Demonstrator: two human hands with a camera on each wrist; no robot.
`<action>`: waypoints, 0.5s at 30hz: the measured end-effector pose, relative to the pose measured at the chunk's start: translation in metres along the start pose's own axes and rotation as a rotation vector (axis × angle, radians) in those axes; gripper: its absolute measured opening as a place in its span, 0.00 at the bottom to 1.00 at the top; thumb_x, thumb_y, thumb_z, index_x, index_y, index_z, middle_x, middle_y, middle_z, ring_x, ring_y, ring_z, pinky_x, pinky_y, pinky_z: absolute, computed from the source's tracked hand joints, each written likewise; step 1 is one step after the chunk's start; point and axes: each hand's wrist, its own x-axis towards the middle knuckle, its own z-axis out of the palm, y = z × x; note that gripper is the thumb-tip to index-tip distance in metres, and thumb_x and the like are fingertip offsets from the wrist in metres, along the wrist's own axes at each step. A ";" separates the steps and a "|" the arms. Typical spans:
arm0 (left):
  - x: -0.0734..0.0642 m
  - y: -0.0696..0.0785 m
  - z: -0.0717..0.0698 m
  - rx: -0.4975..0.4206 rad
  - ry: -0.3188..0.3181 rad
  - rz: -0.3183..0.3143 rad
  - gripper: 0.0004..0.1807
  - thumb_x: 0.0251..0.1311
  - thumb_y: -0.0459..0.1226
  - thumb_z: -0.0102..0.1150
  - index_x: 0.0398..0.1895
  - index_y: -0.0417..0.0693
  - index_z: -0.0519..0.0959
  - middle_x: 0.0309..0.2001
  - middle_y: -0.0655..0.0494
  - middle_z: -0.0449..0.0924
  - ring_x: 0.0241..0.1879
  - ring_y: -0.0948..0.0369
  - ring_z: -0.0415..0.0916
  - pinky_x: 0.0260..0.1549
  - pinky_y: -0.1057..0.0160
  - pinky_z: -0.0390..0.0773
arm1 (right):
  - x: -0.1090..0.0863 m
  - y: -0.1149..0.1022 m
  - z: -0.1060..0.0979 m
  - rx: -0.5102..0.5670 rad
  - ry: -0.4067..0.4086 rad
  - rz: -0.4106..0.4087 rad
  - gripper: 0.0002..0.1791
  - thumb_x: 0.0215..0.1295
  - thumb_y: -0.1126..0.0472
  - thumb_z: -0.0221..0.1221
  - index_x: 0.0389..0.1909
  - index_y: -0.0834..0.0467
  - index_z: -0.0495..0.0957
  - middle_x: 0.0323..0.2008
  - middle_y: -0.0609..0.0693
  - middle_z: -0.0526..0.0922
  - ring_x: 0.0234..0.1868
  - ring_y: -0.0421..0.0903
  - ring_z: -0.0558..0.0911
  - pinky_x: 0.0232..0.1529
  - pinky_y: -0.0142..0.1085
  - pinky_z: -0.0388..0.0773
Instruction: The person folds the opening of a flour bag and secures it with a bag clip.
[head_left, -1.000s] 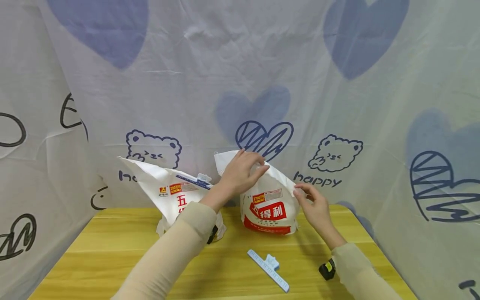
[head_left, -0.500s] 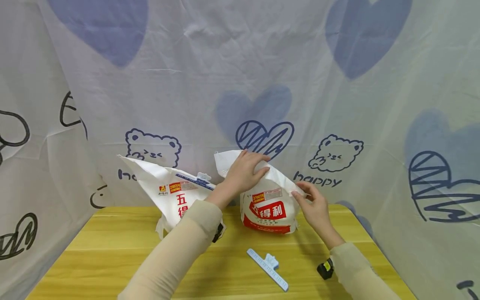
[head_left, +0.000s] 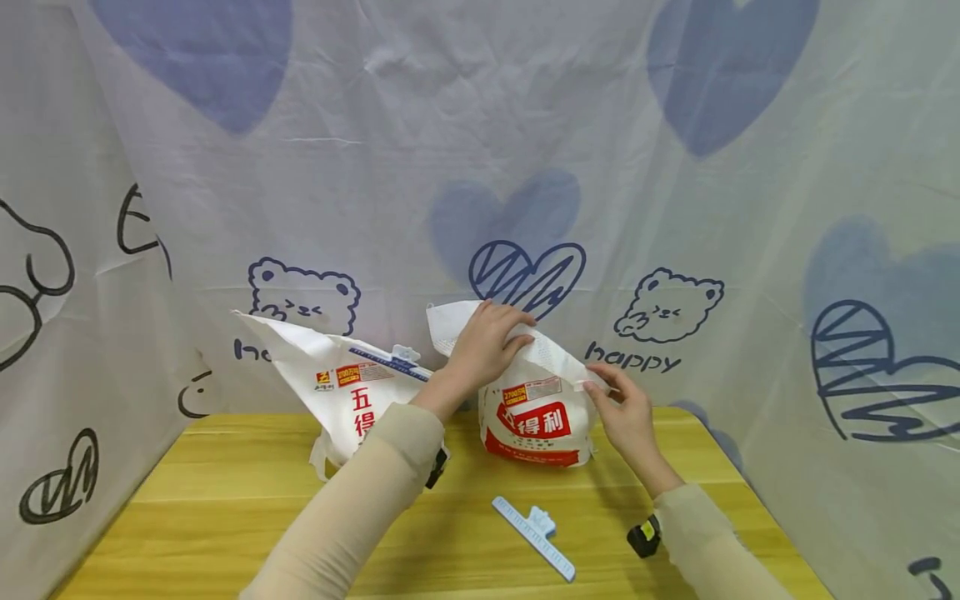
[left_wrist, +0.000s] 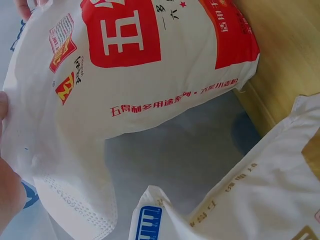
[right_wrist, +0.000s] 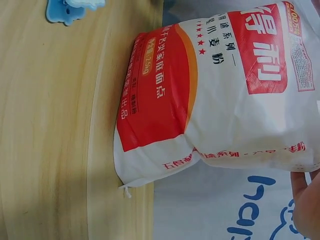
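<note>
A white flour bag (head_left: 536, 429) with red print stands upright at the back of the table. Its top is folded over in a slanting band. My left hand (head_left: 483, 343) grips this band from above, left of its middle, fingers behind and thumb in front. At the band's right end my right hand (head_left: 624, 408) pinches the edge between thumb and fingers. In the right wrist view the bag's front (right_wrist: 220, 80) fills most of the picture, and only part of the hand shows. A light blue sealing clip (head_left: 534, 537) lies on the table in front of the bag.
Left of it stands a second flour bag (head_left: 352, 392), its top held by a dark blue clip (head_left: 390, 362); my left forearm partly hides it. Both wrists carry black cameras. A printed cloth (head_left: 480, 125) hangs close behind the wooden table (head_left: 225, 500).
The bag's folded top has come forward and down a little on the right, and my right fingers moved slightly left with it. My left hand keeps its hold, nearly in place.
</note>
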 end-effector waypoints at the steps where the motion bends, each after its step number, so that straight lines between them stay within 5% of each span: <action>1: 0.000 0.000 0.001 -0.005 0.005 0.001 0.12 0.73 0.40 0.62 0.55 0.48 0.82 0.55 0.52 0.85 0.64 0.51 0.76 0.78 0.46 0.55 | 0.000 0.000 0.000 0.004 0.004 0.002 0.16 0.75 0.61 0.62 0.61 0.58 0.79 0.60 0.56 0.83 0.58 0.49 0.80 0.58 0.32 0.78; 6: 0.000 -0.002 0.004 -0.025 0.046 0.014 0.09 0.71 0.36 0.63 0.51 0.46 0.83 0.52 0.51 0.86 0.61 0.50 0.77 0.77 0.46 0.58 | 0.001 0.001 0.002 0.007 0.031 0.038 0.14 0.77 0.61 0.60 0.59 0.56 0.81 0.57 0.54 0.84 0.54 0.49 0.82 0.50 0.22 0.77; 15: -0.001 0.000 0.007 -0.020 0.131 0.038 0.06 0.67 0.34 0.67 0.45 0.45 0.83 0.46 0.50 0.86 0.52 0.51 0.81 0.73 0.46 0.66 | 0.003 0.000 0.007 -0.017 0.065 0.049 0.13 0.77 0.61 0.59 0.58 0.56 0.82 0.56 0.54 0.85 0.53 0.49 0.83 0.47 0.21 0.77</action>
